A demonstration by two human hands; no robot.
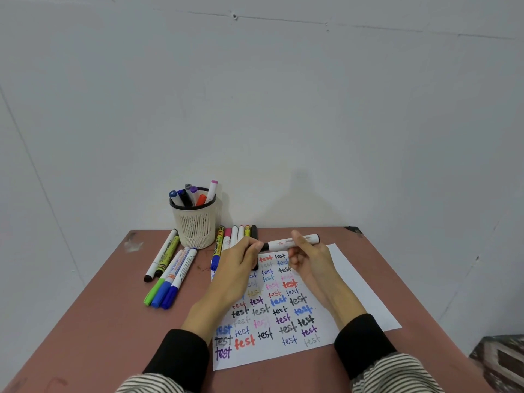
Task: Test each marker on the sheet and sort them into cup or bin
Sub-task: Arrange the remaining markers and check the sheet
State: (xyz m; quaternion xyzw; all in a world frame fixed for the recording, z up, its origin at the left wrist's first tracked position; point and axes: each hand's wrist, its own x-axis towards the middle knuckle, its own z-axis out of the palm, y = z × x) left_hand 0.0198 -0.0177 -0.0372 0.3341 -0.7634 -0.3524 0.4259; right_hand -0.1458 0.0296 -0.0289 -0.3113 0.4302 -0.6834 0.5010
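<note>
- Marker (292, 241) held level above the far end of the sheet (351, 282), long axis running left-right across your view, black end toward your left hand (241, 259).
- Your right hand (309, 256) grips the white barrel, fingers curled round it.
- Your left hand pinches the black end of the same marker, likely the cap; can't tell whether it is seated or already loose.
- Judgement: cap comes off along that left-right axis, so pull the hands apart sideways, not up.
- Sheet is nearly full of "test" words; bare paper lies on the right side, nearer your right hand.
- Cup (195, 225) stands far left, already holding several markers, so your left hand is nearer.
- Row of markers (235, 236) lies beside the cup, behind your left hand; another bunch (170, 276) lies left of the sheet.
- Bin: not in view.
</note>
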